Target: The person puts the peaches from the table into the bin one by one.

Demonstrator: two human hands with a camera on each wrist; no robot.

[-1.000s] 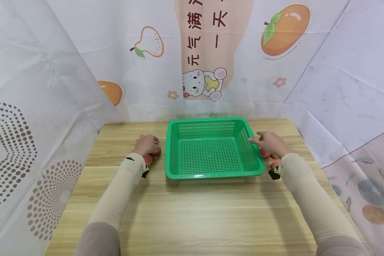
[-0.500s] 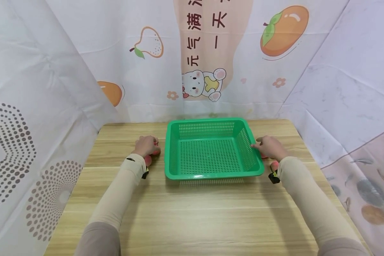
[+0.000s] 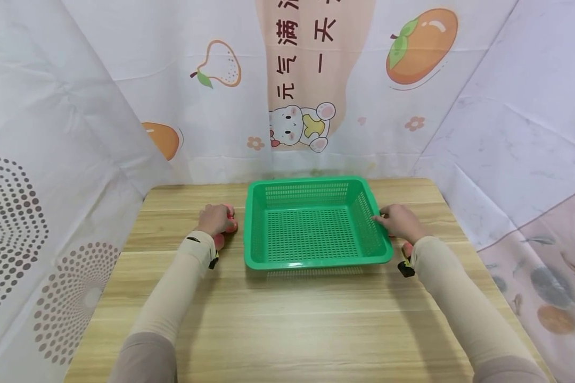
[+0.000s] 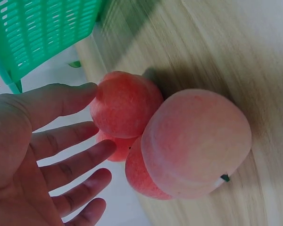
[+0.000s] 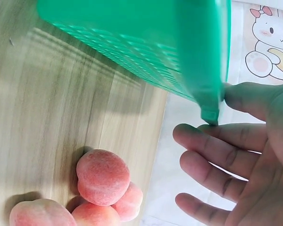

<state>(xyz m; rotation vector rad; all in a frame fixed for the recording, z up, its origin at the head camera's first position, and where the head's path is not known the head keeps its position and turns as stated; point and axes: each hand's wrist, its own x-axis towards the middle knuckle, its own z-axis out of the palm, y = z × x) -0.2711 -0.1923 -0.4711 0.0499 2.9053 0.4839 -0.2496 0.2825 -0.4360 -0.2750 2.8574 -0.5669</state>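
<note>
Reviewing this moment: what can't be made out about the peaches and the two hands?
- Left peaches: the count; one lies hidden behind the front ones, and in the head view the left hand covers them.
- Right peaches: cut by the right wrist view's bottom edge.
- Right hand on the green basket: blurred rim hides the contact.

Wooden table, fruit-print curtains (cartoon bear)

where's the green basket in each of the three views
Head: green basket at table centre, between the two hands.
Left wrist: only a slotted corner at top left, above the left hand.
Right wrist: its underside and rim fill the top, thumb over the rim.
Shared landmark: the peaches beside the basket.
</note>
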